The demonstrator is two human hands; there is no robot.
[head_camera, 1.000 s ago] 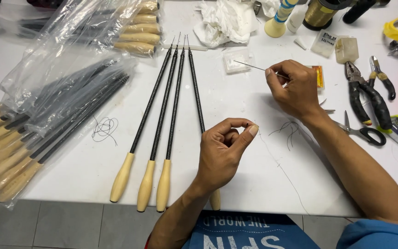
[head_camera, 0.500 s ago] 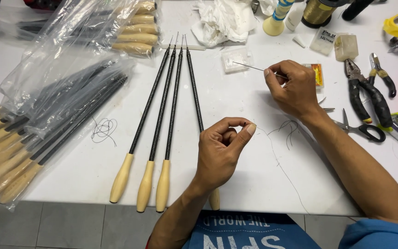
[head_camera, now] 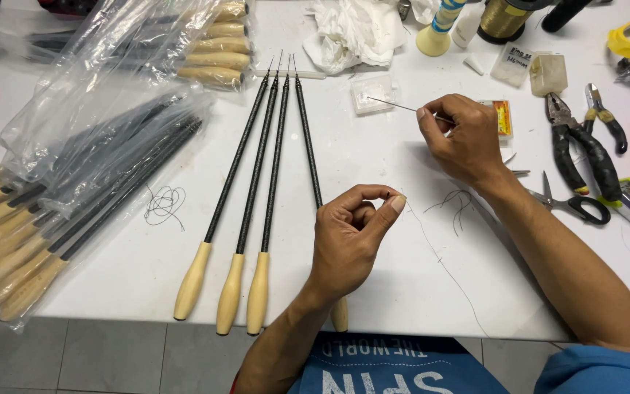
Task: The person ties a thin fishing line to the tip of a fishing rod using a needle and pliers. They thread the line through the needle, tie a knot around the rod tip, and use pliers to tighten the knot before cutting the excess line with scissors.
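Right hand (head_camera: 464, 138) fingers pinch a thin steel needle (head_camera: 395, 105); left hand (head_camera: 351, 237) fingers pinched, contents unclear. Slim black wood-handled rods (head_camera: 275, 157) alongside; bare white tabletop (head_camera: 373, 164) between.

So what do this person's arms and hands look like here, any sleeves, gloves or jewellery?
Both hands are bare: the left hand and right hand show no gloves, rings or watch. The forearms are uncovered. A blue short sleeve shows at the right upper arm; the left arm shows no sleeve in view.
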